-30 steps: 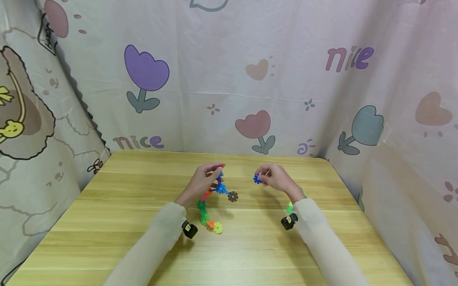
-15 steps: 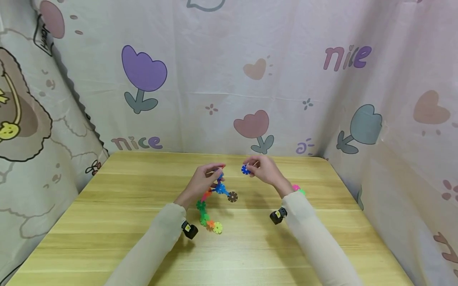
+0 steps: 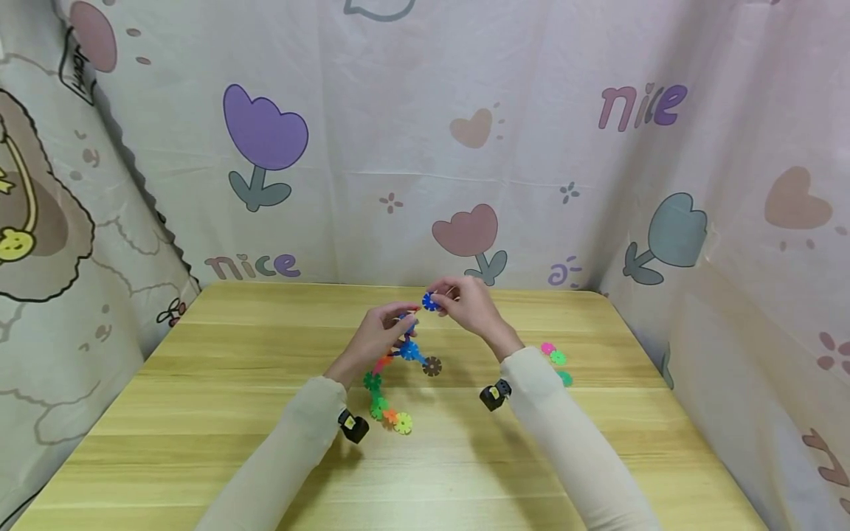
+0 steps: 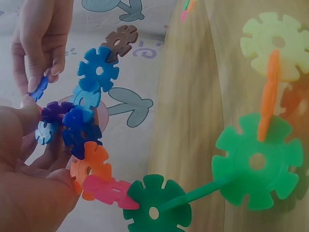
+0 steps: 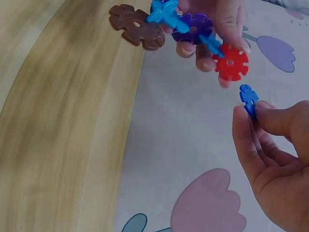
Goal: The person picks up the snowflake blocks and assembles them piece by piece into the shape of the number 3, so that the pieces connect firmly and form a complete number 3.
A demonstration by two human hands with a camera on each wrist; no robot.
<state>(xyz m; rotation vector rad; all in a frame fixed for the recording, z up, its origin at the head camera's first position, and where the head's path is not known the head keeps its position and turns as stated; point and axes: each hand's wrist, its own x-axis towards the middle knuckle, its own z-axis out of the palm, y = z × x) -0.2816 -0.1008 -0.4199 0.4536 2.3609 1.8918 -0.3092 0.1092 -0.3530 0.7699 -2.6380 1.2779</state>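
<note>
In the head view my left hand [image 3: 373, 338] holds a linked chain of notched plastic discs [image 4: 157, 205] above the table. The chain runs through green, orange and pale yellow discs on one side, and a brown disc [image 3: 432, 366] ends another branch. A red disc [image 5: 231, 63] sits at the left fingertips in the right wrist view. My right hand [image 3: 470, 306] pinches a single blue disc [image 5: 248, 100] between thumb and fingers. That blue disc is edge-on beside the red one, with a small gap visible between them. The left fingers partly hide the chain's middle.
Loose pink [image 3: 547, 348] and green discs [image 3: 558, 358] lie on the wooden table [image 3: 265, 457] right of the right forearm, with another green disc [image 3: 565, 378] nearer. A printed curtain [image 3: 372, 147] hangs behind the table. Black wrist cameras sit on both sleeves.
My right hand has moved left and slightly away from me, bringing the blue disc close to the left hand. The loose discs on the right have come into view. The left hand stays nearly still.
</note>
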